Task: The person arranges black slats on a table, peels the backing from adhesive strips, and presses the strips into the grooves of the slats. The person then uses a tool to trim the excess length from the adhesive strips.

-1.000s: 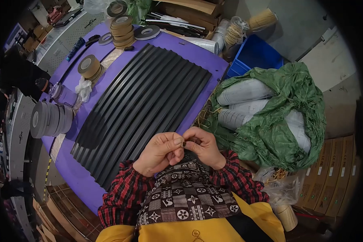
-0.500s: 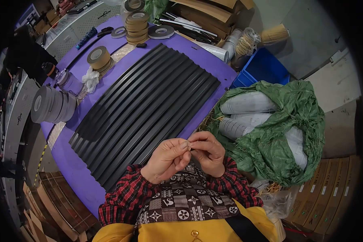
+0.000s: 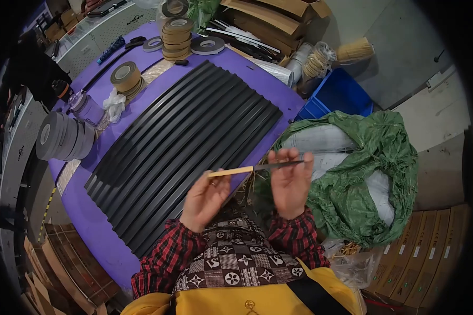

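A thin strip of tape stretches between my hands, with a yellow-tan part [image 3: 231, 171] on the left and a dark grey part [image 3: 277, 165] on the right. My left hand [image 3: 205, 203] pinches the tan end. The dark end is held by my right hand [image 3: 290, 189] between thumb and fingertips, palm turned up toward me. Beneath and beyond the hands, several long black ribbed profiles [image 3: 184, 142] lie side by side on the purple tabletop [image 3: 81, 210]. Neither hand touches them.
Tape rolls [image 3: 65, 137] stand at the table's left, with more tan rolls [image 3: 177, 39] at the back. Right of the table are a green woven sack [image 3: 383, 139] with wrapped bundles and a blue bin [image 3: 341, 94]. Cardboard boxes [image 3: 420, 257] stand at lower right.
My hands have moved apart from a close fingertip pinch and risen slightly. The tan and dark strip now shows stretched between them. The view has shifted a little.
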A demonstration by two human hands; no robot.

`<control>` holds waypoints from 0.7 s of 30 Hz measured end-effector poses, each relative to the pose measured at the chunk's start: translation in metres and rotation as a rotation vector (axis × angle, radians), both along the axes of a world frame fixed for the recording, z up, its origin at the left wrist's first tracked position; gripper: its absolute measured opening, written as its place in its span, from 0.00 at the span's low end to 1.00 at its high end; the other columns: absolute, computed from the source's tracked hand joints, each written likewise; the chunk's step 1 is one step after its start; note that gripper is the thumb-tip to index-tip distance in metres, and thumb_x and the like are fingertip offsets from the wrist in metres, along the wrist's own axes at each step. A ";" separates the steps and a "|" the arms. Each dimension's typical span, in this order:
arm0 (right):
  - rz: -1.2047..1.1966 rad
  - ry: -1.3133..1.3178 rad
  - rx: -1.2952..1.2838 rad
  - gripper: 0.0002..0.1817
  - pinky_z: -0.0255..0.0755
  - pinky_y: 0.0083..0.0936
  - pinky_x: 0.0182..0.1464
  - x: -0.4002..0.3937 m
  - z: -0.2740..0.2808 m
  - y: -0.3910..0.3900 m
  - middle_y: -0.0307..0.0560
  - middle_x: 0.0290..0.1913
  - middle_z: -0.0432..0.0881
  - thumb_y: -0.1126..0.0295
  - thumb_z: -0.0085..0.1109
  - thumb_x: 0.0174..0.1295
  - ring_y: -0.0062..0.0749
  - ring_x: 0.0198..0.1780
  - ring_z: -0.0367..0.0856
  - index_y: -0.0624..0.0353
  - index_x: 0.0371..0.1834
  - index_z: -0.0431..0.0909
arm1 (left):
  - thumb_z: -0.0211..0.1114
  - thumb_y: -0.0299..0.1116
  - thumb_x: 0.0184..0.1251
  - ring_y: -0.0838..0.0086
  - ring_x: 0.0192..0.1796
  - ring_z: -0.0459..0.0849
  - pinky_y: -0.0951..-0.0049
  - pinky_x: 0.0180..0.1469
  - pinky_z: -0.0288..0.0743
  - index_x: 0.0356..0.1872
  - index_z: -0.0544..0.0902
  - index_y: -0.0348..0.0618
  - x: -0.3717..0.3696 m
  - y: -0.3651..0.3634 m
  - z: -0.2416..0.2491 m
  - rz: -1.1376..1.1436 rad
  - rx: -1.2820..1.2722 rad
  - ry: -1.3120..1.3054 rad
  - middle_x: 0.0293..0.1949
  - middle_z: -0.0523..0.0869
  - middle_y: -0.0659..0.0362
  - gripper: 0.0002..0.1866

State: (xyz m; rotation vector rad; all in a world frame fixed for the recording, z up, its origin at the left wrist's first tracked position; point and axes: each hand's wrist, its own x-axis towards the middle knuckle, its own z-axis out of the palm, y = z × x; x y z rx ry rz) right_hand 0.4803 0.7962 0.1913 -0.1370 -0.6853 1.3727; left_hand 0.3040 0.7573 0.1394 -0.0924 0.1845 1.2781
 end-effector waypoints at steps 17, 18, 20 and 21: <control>0.177 0.322 0.123 0.05 0.63 0.23 0.35 0.229 0.063 0.247 0.39 0.27 0.65 0.74 0.43 0.63 0.25 0.24 0.66 0.59 0.28 0.63 | 0.41 0.63 0.62 0.83 0.18 0.57 0.84 0.19 0.52 0.45 0.70 0.40 -0.109 0.140 -0.083 0.612 -0.317 0.411 0.19 0.64 0.67 0.32; 0.117 0.218 0.129 0.07 0.61 0.22 0.33 0.251 0.068 0.270 0.40 0.26 0.64 0.73 0.41 0.64 0.25 0.24 0.64 0.59 0.28 0.63 | 0.42 0.63 0.61 0.83 0.19 0.58 0.84 0.20 0.53 0.46 0.70 0.40 -0.102 0.149 -0.089 0.609 -0.314 0.425 0.19 0.64 0.67 0.32; 0.086 0.105 0.122 0.08 0.60 0.22 0.32 0.297 0.083 0.324 0.40 0.25 0.63 0.73 0.39 0.65 0.25 0.24 0.63 0.59 0.27 0.62 | 0.46 0.60 0.62 0.82 0.19 0.60 0.83 0.21 0.54 0.43 0.73 0.42 -0.084 0.171 -0.105 0.631 -0.343 0.412 0.21 0.68 0.65 0.28; 0.065 -0.054 0.136 0.08 0.59 0.22 0.31 0.323 0.095 0.352 0.40 0.24 0.61 0.73 0.38 0.66 0.25 0.24 0.63 0.58 0.27 0.61 | 0.47 0.58 0.62 0.82 0.19 0.60 0.83 0.21 0.54 0.42 0.73 0.42 -0.071 0.184 -0.111 0.641 -0.357 0.403 0.21 0.69 0.65 0.26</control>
